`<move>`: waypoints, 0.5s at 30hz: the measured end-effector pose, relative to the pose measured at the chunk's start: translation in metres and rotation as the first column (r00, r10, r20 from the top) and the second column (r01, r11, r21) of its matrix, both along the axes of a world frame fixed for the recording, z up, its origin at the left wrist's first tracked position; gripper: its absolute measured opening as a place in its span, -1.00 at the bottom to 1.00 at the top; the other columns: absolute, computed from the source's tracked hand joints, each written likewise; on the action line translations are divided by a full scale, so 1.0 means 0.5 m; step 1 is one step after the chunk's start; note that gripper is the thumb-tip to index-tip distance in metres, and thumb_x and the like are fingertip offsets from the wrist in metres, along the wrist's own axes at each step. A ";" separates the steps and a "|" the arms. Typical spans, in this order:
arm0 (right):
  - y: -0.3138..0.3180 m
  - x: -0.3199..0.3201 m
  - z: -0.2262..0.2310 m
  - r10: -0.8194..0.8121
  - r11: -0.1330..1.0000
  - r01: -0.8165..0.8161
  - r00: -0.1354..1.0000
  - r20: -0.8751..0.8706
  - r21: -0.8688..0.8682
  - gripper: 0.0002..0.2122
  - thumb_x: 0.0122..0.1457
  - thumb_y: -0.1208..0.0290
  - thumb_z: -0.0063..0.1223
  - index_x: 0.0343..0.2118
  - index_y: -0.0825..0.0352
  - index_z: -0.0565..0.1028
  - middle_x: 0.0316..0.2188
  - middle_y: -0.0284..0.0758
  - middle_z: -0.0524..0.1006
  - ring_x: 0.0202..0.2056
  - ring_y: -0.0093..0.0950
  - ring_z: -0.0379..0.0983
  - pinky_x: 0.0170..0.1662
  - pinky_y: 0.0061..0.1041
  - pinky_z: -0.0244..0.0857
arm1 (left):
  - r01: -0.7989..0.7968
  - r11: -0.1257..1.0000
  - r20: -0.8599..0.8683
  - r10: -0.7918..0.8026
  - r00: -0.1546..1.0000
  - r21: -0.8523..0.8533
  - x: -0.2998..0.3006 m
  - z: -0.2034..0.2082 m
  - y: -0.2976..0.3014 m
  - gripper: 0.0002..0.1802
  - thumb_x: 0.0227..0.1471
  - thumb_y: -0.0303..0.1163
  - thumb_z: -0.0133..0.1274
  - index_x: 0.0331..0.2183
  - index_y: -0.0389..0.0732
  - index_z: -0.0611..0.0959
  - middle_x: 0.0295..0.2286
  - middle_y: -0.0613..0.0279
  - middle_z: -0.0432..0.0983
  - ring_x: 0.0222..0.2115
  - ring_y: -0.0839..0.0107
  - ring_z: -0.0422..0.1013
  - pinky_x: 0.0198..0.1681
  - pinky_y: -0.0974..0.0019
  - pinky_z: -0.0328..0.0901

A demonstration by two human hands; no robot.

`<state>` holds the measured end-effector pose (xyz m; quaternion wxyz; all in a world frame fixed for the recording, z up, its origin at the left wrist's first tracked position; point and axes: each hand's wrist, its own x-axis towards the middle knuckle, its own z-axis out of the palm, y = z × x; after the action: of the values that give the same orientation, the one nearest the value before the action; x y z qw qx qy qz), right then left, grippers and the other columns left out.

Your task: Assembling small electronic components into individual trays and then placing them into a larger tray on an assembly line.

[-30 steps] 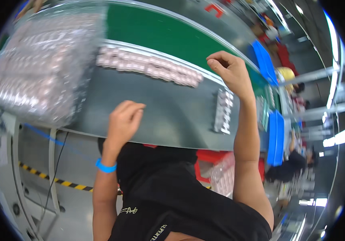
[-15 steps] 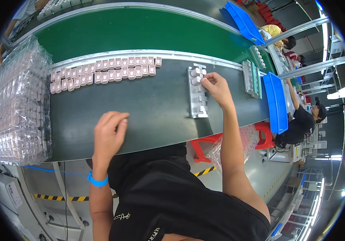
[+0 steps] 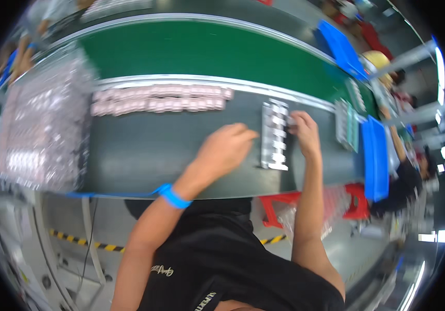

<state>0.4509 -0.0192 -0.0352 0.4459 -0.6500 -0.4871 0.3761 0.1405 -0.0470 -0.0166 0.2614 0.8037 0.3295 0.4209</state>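
Observation:
A long grey-white fixture (image 3: 275, 136) with a row of raised holders lies on the dark worktable. At its right side, near the far end, my right hand (image 3: 306, 133) has its thumb and fingers pinched on a small whitish part (image 3: 291, 121), blurred by motion. My left hand (image 3: 226, 148), with a blue band (image 3: 173, 196) on its wrist, hovers over the table just left of the fixture. Its fingers are drawn together and point at the fixture; whatever lies between them, if anything, is too smeared to make out.
Two rows of small pink pieces (image 3: 160, 98) line the far table edge. Clear plastic-wrapped stacks (image 3: 46, 124) stand at the left. Right of the fixture are a green-and-white fixture (image 3: 347, 124) and a blue bin (image 3: 377, 158). A green belt (image 3: 191, 52) runs beyond; co-workers sit at right.
My left hand has swung right, close to the fixture. My right hand has come off the fixture's holders to its right side, and two white cylindrical parts no longer show on it. The view has shifted.

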 end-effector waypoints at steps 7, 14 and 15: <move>0.000 0.070 -0.027 0.075 0.997 -0.075 0.996 0.045 0.007 -0.78 0.37 0.24 0.07 -0.11 0.30 0.53 -0.47 -0.52 0.43 -0.53 -0.75 0.25 -0.51 -0.71 0.09 | 0.041 0.998 0.012 -0.041 0.999 0.042 0.240 -0.063 0.078 -0.75 -0.05 -0.53 0.12 -0.23 -0.17 0.66 -0.28 0.05 0.54 -0.19 0.01 0.51 -0.14 0.01 0.43; 0.049 0.078 -0.040 0.171 0.985 -0.171 0.985 -0.002 -0.013 -0.76 0.32 0.28 0.19 -0.12 0.35 0.52 -0.51 -0.56 0.42 -0.57 -0.79 0.19 -0.53 -0.72 0.01 | -0.063 0.998 0.000 0.063 0.998 0.028 0.277 -0.097 0.106 -0.85 -0.04 -0.51 0.13 -0.34 -0.27 0.69 -0.33 0.02 0.54 -0.27 0.03 0.54 -0.20 0.02 0.44; 0.051 0.076 -0.039 0.179 0.984 -0.179 0.984 -0.005 -0.011 -0.76 0.32 0.28 0.19 -0.12 0.35 0.52 -0.51 -0.56 0.42 -0.57 -0.79 0.19 -0.53 -0.72 0.01 | -0.071 0.997 -0.003 0.071 0.997 0.030 0.276 -0.097 0.111 -0.85 -0.04 -0.51 0.13 -0.34 -0.27 0.69 -0.33 0.02 0.54 -0.27 0.03 0.54 -0.20 0.02 0.44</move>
<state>0.4887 0.0062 -0.0546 0.4075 -0.6055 -0.5406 0.4184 0.2787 0.0085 -0.0651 0.2335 0.7962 0.3519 0.4333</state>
